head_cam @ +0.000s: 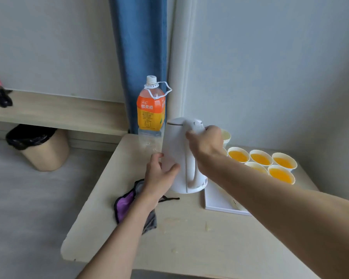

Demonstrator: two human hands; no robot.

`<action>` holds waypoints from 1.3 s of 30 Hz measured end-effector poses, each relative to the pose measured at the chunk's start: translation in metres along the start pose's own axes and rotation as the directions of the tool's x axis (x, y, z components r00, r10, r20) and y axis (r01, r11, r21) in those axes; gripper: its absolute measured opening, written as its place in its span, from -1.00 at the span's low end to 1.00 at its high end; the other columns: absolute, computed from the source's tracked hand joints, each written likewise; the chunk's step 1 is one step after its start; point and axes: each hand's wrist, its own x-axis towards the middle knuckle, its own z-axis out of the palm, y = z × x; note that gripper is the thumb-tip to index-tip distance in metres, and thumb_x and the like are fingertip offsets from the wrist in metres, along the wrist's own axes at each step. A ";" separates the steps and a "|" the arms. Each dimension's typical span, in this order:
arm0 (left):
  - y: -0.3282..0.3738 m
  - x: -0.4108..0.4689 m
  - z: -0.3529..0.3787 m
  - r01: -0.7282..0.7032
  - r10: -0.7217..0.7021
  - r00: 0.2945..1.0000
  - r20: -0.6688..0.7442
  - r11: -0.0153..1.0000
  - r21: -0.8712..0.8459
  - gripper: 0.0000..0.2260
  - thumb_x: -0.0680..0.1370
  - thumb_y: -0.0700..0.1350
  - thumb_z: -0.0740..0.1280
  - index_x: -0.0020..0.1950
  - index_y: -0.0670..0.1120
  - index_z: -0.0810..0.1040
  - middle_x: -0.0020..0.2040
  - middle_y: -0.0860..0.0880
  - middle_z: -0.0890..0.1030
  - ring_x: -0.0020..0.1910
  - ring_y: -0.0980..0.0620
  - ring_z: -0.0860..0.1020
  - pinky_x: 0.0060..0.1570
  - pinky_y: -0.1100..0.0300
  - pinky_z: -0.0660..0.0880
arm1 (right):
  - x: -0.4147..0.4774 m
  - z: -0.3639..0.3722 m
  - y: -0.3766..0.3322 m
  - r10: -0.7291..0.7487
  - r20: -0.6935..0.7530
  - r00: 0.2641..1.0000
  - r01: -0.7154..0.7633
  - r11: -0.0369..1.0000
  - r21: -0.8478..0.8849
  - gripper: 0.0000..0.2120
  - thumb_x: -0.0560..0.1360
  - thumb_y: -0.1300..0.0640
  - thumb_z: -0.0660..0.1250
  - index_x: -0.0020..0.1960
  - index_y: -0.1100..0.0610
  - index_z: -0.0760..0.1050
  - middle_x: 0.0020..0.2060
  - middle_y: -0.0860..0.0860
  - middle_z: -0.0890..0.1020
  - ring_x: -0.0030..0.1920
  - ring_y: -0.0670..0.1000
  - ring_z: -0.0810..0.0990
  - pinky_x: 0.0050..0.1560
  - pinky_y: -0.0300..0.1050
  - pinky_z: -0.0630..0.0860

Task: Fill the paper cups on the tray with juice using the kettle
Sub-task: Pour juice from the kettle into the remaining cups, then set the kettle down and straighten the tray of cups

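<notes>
A white kettle (177,150) stands upright on the table, its base at the corner of a white tray (216,202). My right hand (207,143) grips the top of the kettle's handle. My left hand (159,176) rests against the kettle's left side, fingers and thumb curved around the body. Several paper cups filled with orange juice (261,159) stand on the tray's far end, right of the kettle. One more cup (226,135) behind my right hand looks pale inside; it is partly hidden.
A nearly empty orange juice bottle (151,109) stands behind the kettle by a blue curtain (137,57). A purple and grey cloth (127,204) lies under my left wrist. A lined bin (40,148) sits on the floor, left. Juice drips mark the table (189,248).
</notes>
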 end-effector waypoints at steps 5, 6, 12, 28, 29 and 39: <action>-0.007 0.029 0.005 -0.010 0.005 0.999 0.033 0.988 0.156 -0.63 0.42 0.03 0.30 0.22 0.03 0.55 0.10 -0.05 0.65 0.18 -0.13 0.56 0.10 0.06 0.57 | 0.011 0.027 0.016 -0.008 -0.090 0.996 0.011 1.000 0.028 -0.81 0.48 0.14 0.35 0.00 0.23 0.47 -0.14 0.10 0.55 -0.14 0.15 0.50 -0.20 -0.08 0.44; -0.007 0.035 0.006 -0.001 -0.004 0.999 0.033 0.990 0.144 -0.69 0.46 -0.04 0.31 0.20 0.01 0.56 0.10 -0.04 0.66 0.17 -0.11 0.59 0.03 0.09 0.57 | 0.012 0.032 0.019 -0.008 -0.099 0.995 0.012 0.999 0.036 -0.80 0.48 0.13 0.35 0.04 0.23 0.47 -0.10 0.11 0.57 -0.10 0.15 0.53 -0.15 -0.07 0.46; 0.002 0.058 0.011 0.145 -0.134 0.986 0.100 0.984 -0.108 -0.41 0.39 -0.21 0.31 0.46 -0.12 0.44 0.32 -0.08 0.62 0.30 -0.05 0.59 0.36 -0.03 0.52 | 0.025 0.051 0.039 -0.032 -0.109 0.994 0.044 0.994 0.104 -0.83 0.52 0.17 0.30 0.07 0.18 0.40 -0.19 -0.03 0.49 -0.06 0.11 0.54 -0.05 -0.02 0.49; -0.027 0.058 -0.042 -0.007 -0.145 0.981 0.129 0.636 0.772 -0.56 0.59 -0.23 0.25 0.47 0.00 0.45 0.39 -0.17 0.45 0.34 -0.22 0.47 0.34 -0.07 0.46 | 0.042 0.054 0.086 -0.295 -0.121 0.948 0.218 0.876 -0.430 -0.56 0.56 0.01 0.32 0.35 0.18 0.35 0.25 0.13 0.43 0.29 0.19 0.41 0.24 0.12 0.34; -0.033 0.050 -0.048 -0.014 -0.191 0.970 0.148 0.568 0.823 -0.57 0.59 -0.22 0.25 0.45 0.01 0.46 0.40 -0.17 0.43 0.36 -0.23 0.45 0.35 -0.09 0.45 | 0.023 0.057 0.098 -0.409 -0.039 0.912 0.353 0.828 -0.435 -0.60 0.56 0.08 0.31 0.34 0.21 0.38 0.23 0.16 0.45 0.25 0.22 0.43 0.21 0.13 0.36; -0.072 -0.028 -0.077 0.022 -0.152 0.956 0.251 0.890 0.455 -0.31 0.60 -0.53 0.08 0.68 -0.09 0.08 0.51 -0.02 0.34 0.52 0.07 0.33 0.35 0.39 0.26 | -0.081 0.096 0.176 -0.213 0.745 0.633 0.634 0.694 -0.340 -0.44 0.71 0.00 -0.06 0.61 0.25 -0.06 0.60 0.22 0.01 0.61 0.12 -0.03 0.58 -0.03 -0.05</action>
